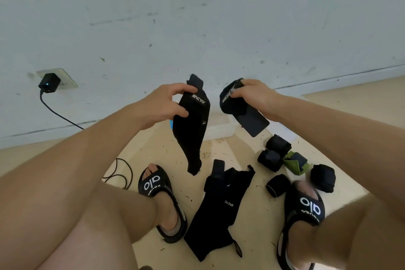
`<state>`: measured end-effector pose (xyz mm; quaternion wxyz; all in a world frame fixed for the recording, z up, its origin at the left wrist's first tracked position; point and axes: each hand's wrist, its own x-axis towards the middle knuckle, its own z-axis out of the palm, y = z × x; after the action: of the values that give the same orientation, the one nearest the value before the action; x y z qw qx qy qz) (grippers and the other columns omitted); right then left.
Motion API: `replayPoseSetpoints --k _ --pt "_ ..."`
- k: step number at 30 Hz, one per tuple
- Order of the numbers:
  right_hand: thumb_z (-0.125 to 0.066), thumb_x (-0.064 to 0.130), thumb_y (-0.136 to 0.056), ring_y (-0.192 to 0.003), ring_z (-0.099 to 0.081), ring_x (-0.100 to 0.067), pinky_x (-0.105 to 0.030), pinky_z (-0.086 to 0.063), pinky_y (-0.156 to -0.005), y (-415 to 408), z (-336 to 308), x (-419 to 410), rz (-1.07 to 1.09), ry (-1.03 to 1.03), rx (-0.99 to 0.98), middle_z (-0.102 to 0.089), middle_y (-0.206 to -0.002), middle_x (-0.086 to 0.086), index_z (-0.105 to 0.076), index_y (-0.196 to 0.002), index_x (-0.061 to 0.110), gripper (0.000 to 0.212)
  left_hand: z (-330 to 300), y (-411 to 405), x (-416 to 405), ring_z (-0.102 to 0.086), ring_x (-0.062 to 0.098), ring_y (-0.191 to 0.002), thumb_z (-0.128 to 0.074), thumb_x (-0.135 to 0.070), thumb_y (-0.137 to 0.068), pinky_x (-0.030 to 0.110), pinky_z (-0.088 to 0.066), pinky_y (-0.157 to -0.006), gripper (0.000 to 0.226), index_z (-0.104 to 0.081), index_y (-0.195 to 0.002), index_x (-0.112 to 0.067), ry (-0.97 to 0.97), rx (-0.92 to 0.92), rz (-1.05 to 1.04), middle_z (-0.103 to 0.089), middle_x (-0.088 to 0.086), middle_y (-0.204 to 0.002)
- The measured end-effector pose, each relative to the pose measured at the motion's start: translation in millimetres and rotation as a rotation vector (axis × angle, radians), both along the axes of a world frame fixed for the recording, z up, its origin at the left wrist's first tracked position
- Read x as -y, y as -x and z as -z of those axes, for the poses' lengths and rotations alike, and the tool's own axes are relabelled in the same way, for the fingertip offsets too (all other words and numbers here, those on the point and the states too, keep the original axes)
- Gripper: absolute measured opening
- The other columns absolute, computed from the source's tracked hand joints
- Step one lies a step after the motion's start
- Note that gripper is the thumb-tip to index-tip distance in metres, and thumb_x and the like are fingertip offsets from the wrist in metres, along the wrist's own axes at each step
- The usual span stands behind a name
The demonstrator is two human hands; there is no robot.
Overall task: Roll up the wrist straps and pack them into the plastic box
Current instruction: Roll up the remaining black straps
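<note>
My left hand (168, 103) pinches the top of a long black wrist strap (192, 129) that hangs down unrolled. My right hand (252, 96) grips a second black strap (238, 107), partly bunched, with a flat end sticking out below. Behind both hands a pale plastic box (221, 129) stands on the floor, mostly hidden. More unrolled black straps (221, 208) lie between my feet. Several rolled black straps (277, 149) and a green one (294, 162) lie on the floor to the right.
My feet wear black slides (162, 199) on a beige floor strewn with small dark threads. A charger (49, 83) is plugged into the white wall at the left, its cable (122, 171) running down to the floor.
</note>
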<state>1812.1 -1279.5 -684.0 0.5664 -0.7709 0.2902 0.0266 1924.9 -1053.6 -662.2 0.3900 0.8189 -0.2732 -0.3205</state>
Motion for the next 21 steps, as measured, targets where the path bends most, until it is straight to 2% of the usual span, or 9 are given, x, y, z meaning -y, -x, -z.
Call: replayPoseSetpoints --k 2,6,8,11,14,17,19,21 --pt "-0.063 0.018 -0.095 -0.102 -0.067 -0.031 -0.045 -0.056 -0.096 -3.3 13.9 -0.9 -0.064 0.052 -0.106 -0.068 -0.11 -0.013 -0.065 -0.108 0.007 0.017 1.1 0.9 -1.6 -0.07 0.023 -0.109 -0.065 0.014 -0.085 0.037 -0.062 -0.085 0.072 -0.056 -0.141 -0.03 -0.009 -0.04 0.035 -0.052 -0.008 -0.14" --pt "-0.062 0.022 -0.098 -0.107 -0.063 -0.034 -0.044 -0.055 -0.096 -6.5 47.7 -5.0 -0.153 0.205 -0.259 -0.064 -0.113 -0.015 -0.063 -0.112 0.007 0.02 2.7 -0.7 -3.9 -0.066 0.022 -0.112 -0.067 0.014 -0.081 0.028 -0.059 -0.075 0.07 -0.06 -0.136 -0.029 -0.051 -0.042 0.038 -0.061 0.0 -0.13" --pt "-0.06 0.023 -0.1 -0.108 -0.062 -0.033 -0.042 -0.053 -0.095 -7.5 63.3 -3.4 -0.144 0.241 -0.292 -0.062 -0.115 -0.016 -0.061 -0.117 0.005 0.024 4.6 -2.3 -3.6 -0.067 0.022 -0.109 -0.068 0.011 -0.079 0.029 -0.059 -0.076 0.065 -0.063 -0.131 -0.029 -0.082 -0.021 0.038 -0.063 0.001 -0.125" --pt "-0.054 0.017 -0.102 -0.108 -0.061 -0.031 -0.035 -0.048 -0.087 -6.1 84.8 -1.7 -0.182 0.357 -0.349 -0.063 -0.119 -0.018 -0.06 -0.121 0.002 0.026 8.1 -3.1 -1.7 -0.069 0.021 -0.103 -0.074 -0.002 -0.079 0.037 -0.059 -0.086 0.046 -0.07 -0.117 -0.027 -0.172 0.099 0.086 -0.063 -0.002 -0.121" --pt "-0.05 0.012 -0.102 -0.103 -0.057 -0.026 -0.032 -0.045 -0.081 12.4 110.1 -6.8 -0.347 0.518 -0.523 -0.061 -0.121 -0.015 -0.053 -0.123 0.002 0.024 14.4 1.0 1.8 -0.064 0.01 -0.089 -0.079 -0.022 -0.084 0.024 -0.047 -0.068 0.018 -0.072 -0.101 -0.025 -0.277 0.219 0.172 -0.063 -0.006 -0.111" --pt "-0.054 0.017 -0.099 -0.102 -0.056 -0.025 -0.034 -0.048 -0.078 33.1 138.0 -12.7 -0.514 0.686 -0.616 -0.057 -0.117 -0.011 -0.05 -0.12 0.011 0.022 22.6 2.7 3.5 -0.057 0.01 -0.084 -0.079 -0.026 -0.085 0.024 -0.04 -0.064 0.016 -0.064 -0.09 -0.026 -0.364 0.264 0.265 -0.06 -0.008 -0.098" --pt "-0.055 0.017 -0.097 -0.099 -0.056 -0.025 -0.034 -0.048 -0.077 36.1 157.6 -21.1 -0.541 0.689 -0.632 -0.055 -0.108 -0.007 -0.051 -0.111 0.014 0.014 26.5 1.1 2.2 -0.055 0.012 -0.08 -0.077 -0.021 -0.085 0.026 -0.04 -0.064 0.017 -0.06 -0.088 -0.025 -0.421 0.26 0.331 -0.059 -0.007 -0.092" --pt "-0.052 0.016 -0.098 -0.095 -0.054 -0.025 -0.034 -0.048 -0.081 34.1 180.9 -36.6 -0.523 0.572 -0.65 -0.054 -0.104 -0.006 -0.054 -0.11 0.012 0.013 27.1 -0.6 0.2 -0.055 0.015 -0.076 -0.074 -0.016 -0.084 0.027 -0.041 -0.062 0.016 -0.059 -0.088 -0.022 -0.464 0.236 0.374 -0.06 -0.004 -0.09"
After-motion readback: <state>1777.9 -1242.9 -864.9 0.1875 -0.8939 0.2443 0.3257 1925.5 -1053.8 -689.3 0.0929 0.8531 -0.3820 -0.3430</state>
